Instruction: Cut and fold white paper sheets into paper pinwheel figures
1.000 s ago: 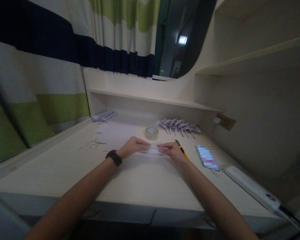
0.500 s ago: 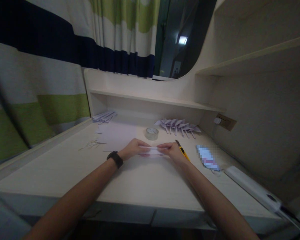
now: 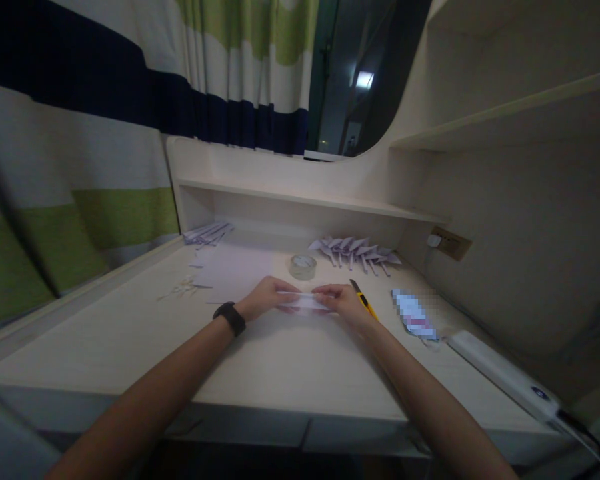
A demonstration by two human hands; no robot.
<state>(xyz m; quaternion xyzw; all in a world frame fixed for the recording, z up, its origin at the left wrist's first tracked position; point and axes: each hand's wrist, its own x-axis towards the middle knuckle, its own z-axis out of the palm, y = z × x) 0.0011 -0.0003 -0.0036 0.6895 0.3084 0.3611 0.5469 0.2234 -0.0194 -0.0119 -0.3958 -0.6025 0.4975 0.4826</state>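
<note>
My left hand (image 3: 266, 296), with a black watch on its wrist, pinches the left end of a small folded white paper strip (image 3: 303, 301). The strip's right end is gripped by my right hand (image 3: 341, 301). Both hands rest low over the pale wooden desk (image 3: 260, 360), near its middle. A sheet of white paper (image 3: 230, 270) lies just behind my left hand.
A roll of clear tape (image 3: 303, 266) stands behind the hands. A yellow utility knife (image 3: 363, 301) lies right of my right hand. Folded paper pieces (image 3: 356, 251) are at the back right, more strips (image 3: 208, 233) at the back left. A long white device (image 3: 505, 376) lies far right.
Both hands have closed in on the paper strip and folded it narrower; the right hand has shifted slightly left.
</note>
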